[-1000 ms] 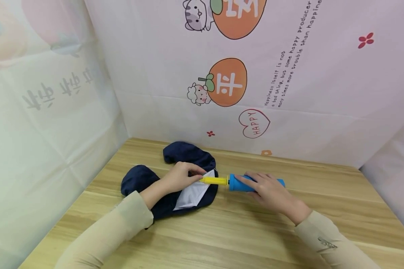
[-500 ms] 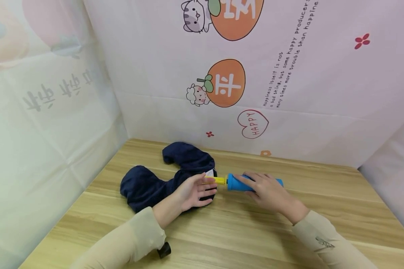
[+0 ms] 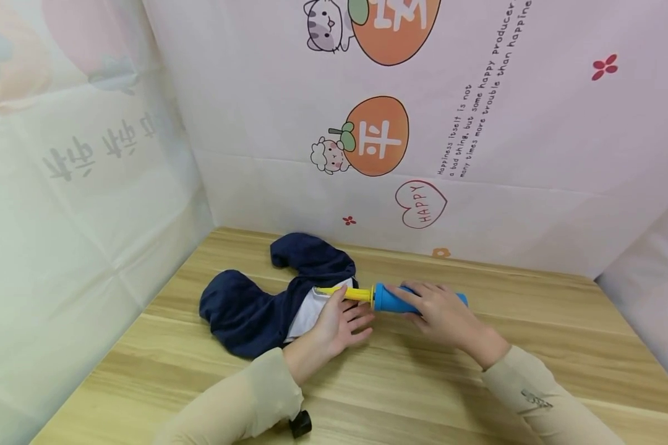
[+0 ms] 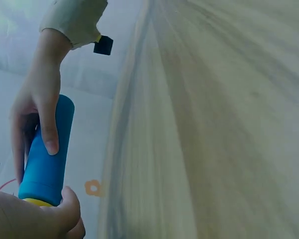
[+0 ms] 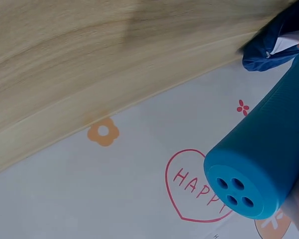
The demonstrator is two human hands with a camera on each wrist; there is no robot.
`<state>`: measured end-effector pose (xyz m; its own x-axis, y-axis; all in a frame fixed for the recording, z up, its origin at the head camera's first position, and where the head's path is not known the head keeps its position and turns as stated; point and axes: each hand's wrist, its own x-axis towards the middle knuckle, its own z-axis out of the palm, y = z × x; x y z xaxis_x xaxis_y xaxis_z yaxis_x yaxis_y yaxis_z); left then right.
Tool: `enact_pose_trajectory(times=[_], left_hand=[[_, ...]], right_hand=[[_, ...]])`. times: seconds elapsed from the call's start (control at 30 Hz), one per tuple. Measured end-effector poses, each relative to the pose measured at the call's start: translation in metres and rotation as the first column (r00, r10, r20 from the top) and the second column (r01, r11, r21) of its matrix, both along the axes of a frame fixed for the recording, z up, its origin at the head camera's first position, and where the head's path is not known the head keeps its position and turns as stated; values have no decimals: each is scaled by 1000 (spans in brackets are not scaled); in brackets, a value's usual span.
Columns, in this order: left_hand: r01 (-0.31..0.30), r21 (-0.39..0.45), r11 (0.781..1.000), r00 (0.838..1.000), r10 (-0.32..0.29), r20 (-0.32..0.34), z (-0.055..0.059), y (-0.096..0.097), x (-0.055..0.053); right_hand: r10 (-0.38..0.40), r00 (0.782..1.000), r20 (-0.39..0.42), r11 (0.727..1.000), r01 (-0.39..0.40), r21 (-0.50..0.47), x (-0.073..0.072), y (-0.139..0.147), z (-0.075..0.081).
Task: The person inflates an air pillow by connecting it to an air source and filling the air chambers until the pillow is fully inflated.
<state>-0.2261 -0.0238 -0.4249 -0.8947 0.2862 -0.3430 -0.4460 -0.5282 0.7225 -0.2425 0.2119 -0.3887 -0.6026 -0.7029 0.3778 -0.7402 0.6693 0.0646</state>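
Note:
A navy U-shaped neck pillow (image 3: 245, 312) lies on the table, its cover parted over a white inner part (image 3: 307, 313). My right hand (image 3: 440, 315) grips the blue barrel of a hand pump (image 3: 388, 298). The pump's yellow nozzle (image 3: 362, 294) points left, its thin tip over the white part. My left hand (image 3: 334, 327) is beside the nozzle, palm turned up and fingers spread, with the thumb against the yellow piece. Four-hole end detail shows as several small holes on the pump's blue end (image 5: 241, 191) in the right wrist view.
The wood-grain table (image 3: 423, 389) meets a printed white cloth wall (image 3: 267, 179) at the back. Another cloth (image 3: 117, 235) hangs along the left side. A small black piece (image 3: 300, 424) shows under the left sleeve.
My left hand has released its pinch on the nozzle's left end, turned palm up, and shifted right toward the pump. The right hand keeps its grip, almost still.

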Motion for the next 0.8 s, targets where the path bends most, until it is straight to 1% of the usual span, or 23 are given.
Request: enact_pose_trajectory(times=[0.1,0.2,0.3,0.37,0.4,0.43,0.47,0.57,0.63,0.67,0.7,0.8], left_hand=[[-68,69,995,998,66,21,-1,6,-5],[-155,128,980,987,148,61,-3,10,-11],[-212,198,957,977,199,81,-3,14,-18],[-258,260,930,966,239,102,-1,16,-22],[-284,297,912,959,261,114,1,17,-25],[-312,337,888,950,285,128,2,18,-27],[-344,376,861,939,311,147,4,20,-30],[-432,488,758,901,385,200,8,23,-38],[-469,537,701,881,415,227,9,24,-43],[-481,557,677,873,425,237,9,24,-46],[-490,572,658,867,432,246,8,24,-48],[-513,583,630,854,445,271,7,22,-52]], right_hand=[[-7,1000,13,1000,7,1,1,-1,0],[-14,999,36,1000,14,-1,2,-2,0],[-25,998,56,1000,26,-9,2,-1,-1],[-29,998,63,999,30,-21,3,-1,-3],[-29,998,64,999,31,-26,3,-1,-4],[-28,998,65,999,30,-33,3,-1,-5],[-26,997,67,999,28,-38,2,-2,-6],[-15,997,69,998,18,-52,2,-3,-9],[-8,997,72,998,13,-61,1,-4,-10],[-8,997,74,998,12,-64,1,-4,-11],[-6,997,75,998,12,-68,1,-5,-11],[2,996,86,997,4,-73,1,-8,-12]])
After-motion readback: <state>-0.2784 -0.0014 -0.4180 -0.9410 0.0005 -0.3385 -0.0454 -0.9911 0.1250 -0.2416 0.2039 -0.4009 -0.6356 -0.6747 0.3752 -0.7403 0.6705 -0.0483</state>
